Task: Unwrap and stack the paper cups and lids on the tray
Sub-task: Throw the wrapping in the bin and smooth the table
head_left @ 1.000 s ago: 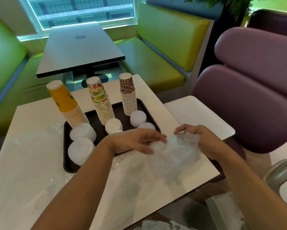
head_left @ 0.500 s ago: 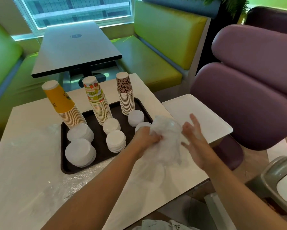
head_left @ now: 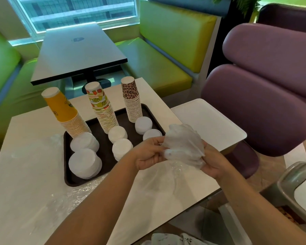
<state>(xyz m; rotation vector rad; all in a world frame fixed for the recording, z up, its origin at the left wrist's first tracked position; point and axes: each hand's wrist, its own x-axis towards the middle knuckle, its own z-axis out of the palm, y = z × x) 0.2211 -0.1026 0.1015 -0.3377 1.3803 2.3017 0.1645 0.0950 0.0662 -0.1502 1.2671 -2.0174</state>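
A dark brown tray (head_left: 67, 175) lies on the white table. On it stand three upside-down cup stacks: yellow (head_left: 65, 112), fruit-print (head_left: 102, 108) and leopard-print (head_left: 131, 99). Several piles of white lids (head_left: 85, 163) sit in front of them on the tray. Just right of the tray, above the table, both hands hold a crumpled ball of clear plastic wrap (head_left: 184, 145). My left hand (head_left: 148, 154) grips its left side. My right hand (head_left: 210, 163) cups it from below and the right.
Loose clear plastic film (head_left: 77, 193) lies on the table (head_left: 24, 174) in front of the tray. A white side tray (head_left: 210, 121) adjoins on the right, with purple chairs (head_left: 263, 103) beyond. A grey bin (head_left: 299, 188) stands at lower right. A dark table (head_left: 77, 55) is behind.
The wrap went from spread loosely over the table to bunched into a ball lifted between both hands. My right hand moved from open beside it to cupping it underneath.
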